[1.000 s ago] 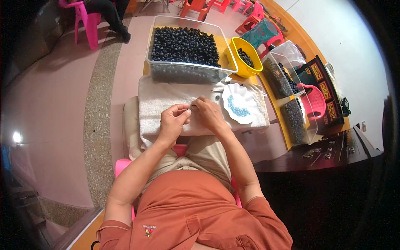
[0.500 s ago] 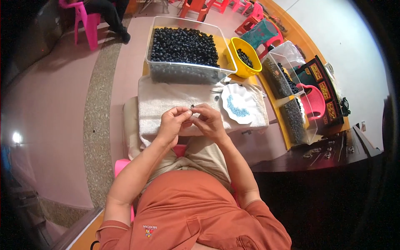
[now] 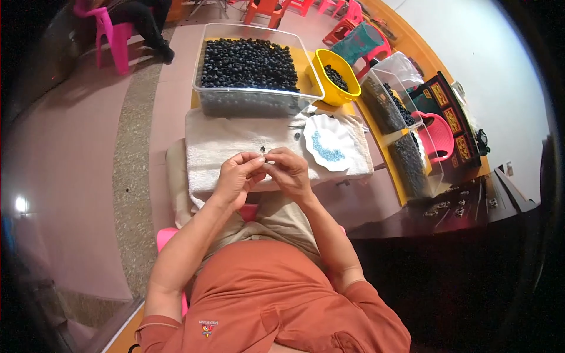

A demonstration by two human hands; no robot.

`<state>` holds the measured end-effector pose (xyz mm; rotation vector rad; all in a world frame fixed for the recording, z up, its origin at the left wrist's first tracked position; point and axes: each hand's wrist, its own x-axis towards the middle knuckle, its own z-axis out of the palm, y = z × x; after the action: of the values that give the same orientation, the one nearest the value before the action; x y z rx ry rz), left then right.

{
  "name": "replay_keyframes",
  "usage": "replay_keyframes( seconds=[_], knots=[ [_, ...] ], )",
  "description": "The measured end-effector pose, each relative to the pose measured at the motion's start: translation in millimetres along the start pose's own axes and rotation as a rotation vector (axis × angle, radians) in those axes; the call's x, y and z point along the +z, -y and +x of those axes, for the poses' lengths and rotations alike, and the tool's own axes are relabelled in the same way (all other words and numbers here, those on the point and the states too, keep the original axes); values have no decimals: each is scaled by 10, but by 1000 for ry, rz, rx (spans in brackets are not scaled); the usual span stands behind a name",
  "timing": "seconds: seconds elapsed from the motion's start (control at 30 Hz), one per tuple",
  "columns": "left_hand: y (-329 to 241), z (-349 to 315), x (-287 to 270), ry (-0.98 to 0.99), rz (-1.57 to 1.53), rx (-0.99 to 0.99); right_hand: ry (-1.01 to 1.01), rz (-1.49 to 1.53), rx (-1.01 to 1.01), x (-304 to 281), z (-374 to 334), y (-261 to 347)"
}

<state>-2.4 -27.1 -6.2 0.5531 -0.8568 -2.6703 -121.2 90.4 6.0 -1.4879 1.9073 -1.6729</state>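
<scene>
Left hand point(image 3: 232, 179) and right hand point(image 3: 289, 172) met, fingertips pinched narrow, over a cream cloth towel point(image 3: 209, 144); a small dark piece point(image 3: 262, 149) showed just beyond them, too tiny to tell whether gripped. Rightward on the towel sat a white scalloped dish point(image 3: 346, 140) with pale-blue beads point(image 3: 328, 153).

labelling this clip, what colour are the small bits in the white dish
Light blue: the small bits in the white dish show best in the head view.
</scene>
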Motion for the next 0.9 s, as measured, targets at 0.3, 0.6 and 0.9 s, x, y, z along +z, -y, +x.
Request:
replay_keyframes(
  seconds=[0.3,0.6,0.9],
  knots=[
    [60,-35,69,-3,3,2,-23,38,50,-75,-88,95],
    [19,-72,132,-13,94,33,-52,-495,173,-1387,148,-239],
    [56,-68,123,-4,103,9,262,-973,363,-1740,518,-424]
  ],
)
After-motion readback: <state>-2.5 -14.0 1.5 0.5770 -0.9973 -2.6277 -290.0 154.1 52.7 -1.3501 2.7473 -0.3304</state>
